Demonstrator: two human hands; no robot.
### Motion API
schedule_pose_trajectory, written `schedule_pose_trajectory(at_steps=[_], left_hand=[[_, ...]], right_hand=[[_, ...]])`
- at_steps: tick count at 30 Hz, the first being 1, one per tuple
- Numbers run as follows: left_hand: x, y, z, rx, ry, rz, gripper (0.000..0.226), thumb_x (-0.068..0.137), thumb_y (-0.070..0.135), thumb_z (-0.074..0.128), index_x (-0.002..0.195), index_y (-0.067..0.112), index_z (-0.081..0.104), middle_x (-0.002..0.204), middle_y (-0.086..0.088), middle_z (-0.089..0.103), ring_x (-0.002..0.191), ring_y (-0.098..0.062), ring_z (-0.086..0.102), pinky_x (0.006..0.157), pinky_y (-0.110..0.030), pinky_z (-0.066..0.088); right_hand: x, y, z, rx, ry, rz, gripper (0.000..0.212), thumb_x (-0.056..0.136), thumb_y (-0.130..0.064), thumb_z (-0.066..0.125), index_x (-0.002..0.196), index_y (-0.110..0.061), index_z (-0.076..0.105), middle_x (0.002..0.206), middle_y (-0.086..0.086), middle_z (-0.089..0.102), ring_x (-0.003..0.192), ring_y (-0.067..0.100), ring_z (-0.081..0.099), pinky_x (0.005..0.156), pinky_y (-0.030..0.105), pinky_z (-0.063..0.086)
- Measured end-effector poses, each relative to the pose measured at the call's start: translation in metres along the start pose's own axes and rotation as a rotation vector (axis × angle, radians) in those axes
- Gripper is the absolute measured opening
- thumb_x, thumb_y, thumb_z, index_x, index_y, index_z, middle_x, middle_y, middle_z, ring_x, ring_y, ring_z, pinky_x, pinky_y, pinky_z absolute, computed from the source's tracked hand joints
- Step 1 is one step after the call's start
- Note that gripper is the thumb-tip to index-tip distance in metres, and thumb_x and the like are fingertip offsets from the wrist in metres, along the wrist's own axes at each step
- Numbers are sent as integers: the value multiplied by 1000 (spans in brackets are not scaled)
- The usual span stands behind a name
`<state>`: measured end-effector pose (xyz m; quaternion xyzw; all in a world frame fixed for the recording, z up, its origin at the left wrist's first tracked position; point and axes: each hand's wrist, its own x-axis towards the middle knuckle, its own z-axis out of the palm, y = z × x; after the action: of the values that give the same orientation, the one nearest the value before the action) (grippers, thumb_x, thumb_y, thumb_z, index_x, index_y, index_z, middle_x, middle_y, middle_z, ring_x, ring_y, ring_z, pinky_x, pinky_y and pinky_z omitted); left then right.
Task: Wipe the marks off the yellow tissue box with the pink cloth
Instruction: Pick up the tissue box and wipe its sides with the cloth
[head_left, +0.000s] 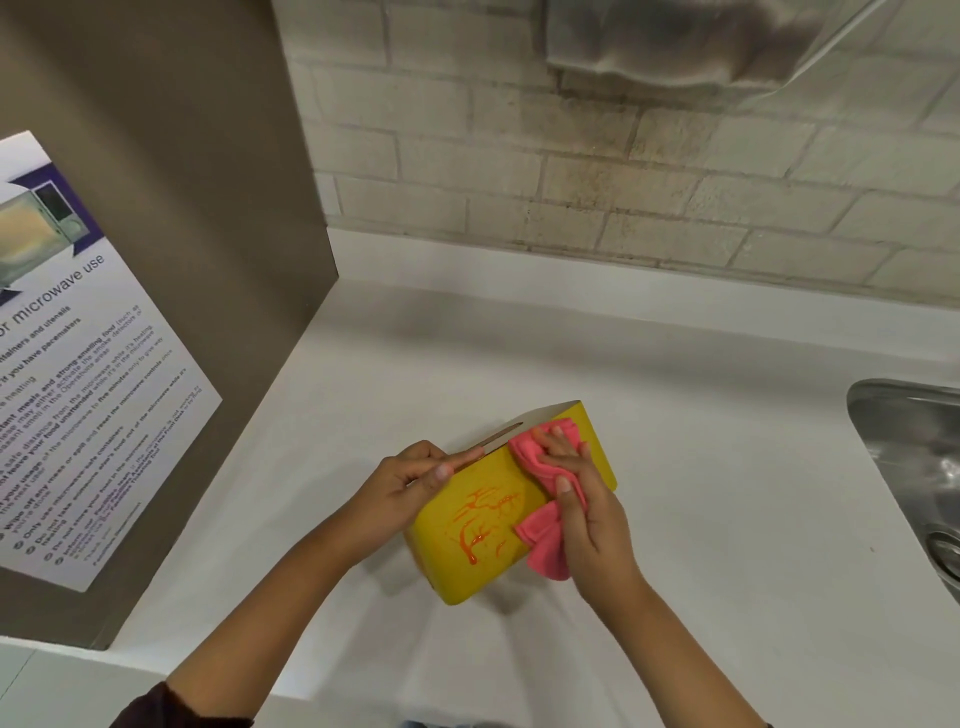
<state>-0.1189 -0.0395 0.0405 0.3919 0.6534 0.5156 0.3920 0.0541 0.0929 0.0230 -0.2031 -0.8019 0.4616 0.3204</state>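
The yellow tissue box (483, 525) sits tilted on the white countertop (701, 467), between the person's two hands. The left hand (410, 486) grips the box's left end, fingers curled along the top edge beside the slot (498, 439), thumb on the yellow face. The right hand (582, 499) lies flat with fingers spread, pressing the pink cloth (545, 499) against the right part of the same face; the cloth is bunched under the palm, with a fold hanging off below the thumb.

Open counter surrounds the box on every side. A brown panel (208, 260) carrying a microwave-use notice (78, 389) rises well to the left, a brick-tiled wall (623, 182) stands behind, and the rim of a steel sink (883, 441) lies well to the right.

Orange streaks (480, 525), wet-looking and branching, cover the left-centre of the yellow face, just beside the cloth, ending in a drip near the lower edge. The box's top is a pale brown.
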Motion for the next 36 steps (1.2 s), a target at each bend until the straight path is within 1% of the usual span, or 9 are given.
schedule_pose_trajectory(at_steps=[3, 8, 15, 20, 23, 25, 29, 33, 36], left_hand=[[1, -1, 1, -6, 12, 2, 70, 57, 88, 46, 109, 44, 61, 93, -4, 50, 93, -11, 57, 77, -16, 47], [3, -1, -2, 1, 37, -1, 76, 57, 89, 45, 113, 39, 61, 95, -9, 51, 95, -15, 57, 80, -18, 47], [4, 1, 2, 31, 12, -6, 76, 57, 89, 43, 115, 43, 56, 95, -15, 48, 100, -25, 55, 87, -30, 44], [6, 0, 2, 3, 48, -6, 79, 54, 91, 43, 112, 41, 60, 90, -3, 49, 90, -8, 56, 78, -12, 45], [6, -2, 0, -8, 51, -25, 76, 56, 91, 41, 110, 43, 63, 97, -12, 54, 98, -15, 60, 86, -19, 47], [5, -3, -1, -27, 51, -34, 70, 56, 91, 40, 106, 47, 64, 106, -17, 57, 105, -19, 60, 92, -27, 48], [5, -4, 3, -9, 53, -19, 62, 55, 92, 38, 98, 57, 64, 93, -3, 53, 86, 4, 59, 73, -11, 47], [6, -4, 3, 6, 92, -53, 60, 52, 95, 36, 85, 55, 67, 97, -7, 61, 84, 1, 62, 71, -14, 48], [5, -6, 3, -25, 64, -30, 64, 58, 91, 37, 98, 51, 67, 97, 2, 60, 92, 1, 62, 77, -16, 49]], right_hand=[[-3, -2, 5, -66, -25, -14, 41, 99, -29, 29, 131, -51, 44, 141, -41, 32, 141, -5, 20, 120, 29, 13], [-21, 8, 1, -166, -266, -207, 38, 103, -30, 28, 136, -30, 46, 148, -24, 36, 143, 10, 27, 119, 27, 7], [-9, 9, -10, -16, 51, 64, 40, 99, -24, 32, 129, -45, 50, 142, -18, 45, 138, 8, 36, 116, 19, 17], [-15, -8, 24, -92, -107, -66, 39, 99, -23, 30, 134, -26, 48, 148, -17, 37, 144, 9, 22, 120, 30, 5], [-26, -2, 17, -93, -259, -161, 39, 102, -25, 29, 135, -28, 49, 149, -15, 39, 143, 11, 25, 119, 26, 7], [-28, 3, 6, -44, -215, -90, 39, 101, -26, 29, 131, -31, 54, 145, -19, 44, 141, 9, 30, 118, 26, 13], [-15, -5, 16, 21, 25, 43, 40, 100, -19, 33, 127, -41, 52, 140, -35, 41, 140, -2, 25, 118, 21, 10], [-10, -19, 38, -63, -8, -37, 37, 98, -21, 31, 128, -28, 50, 146, -11, 41, 143, 3, 23, 118, 22, 5], [-16, -16, 31, -164, -181, -167, 38, 99, -20, 32, 132, -21, 51, 146, -7, 42, 143, 7, 25, 119, 25, 6]])
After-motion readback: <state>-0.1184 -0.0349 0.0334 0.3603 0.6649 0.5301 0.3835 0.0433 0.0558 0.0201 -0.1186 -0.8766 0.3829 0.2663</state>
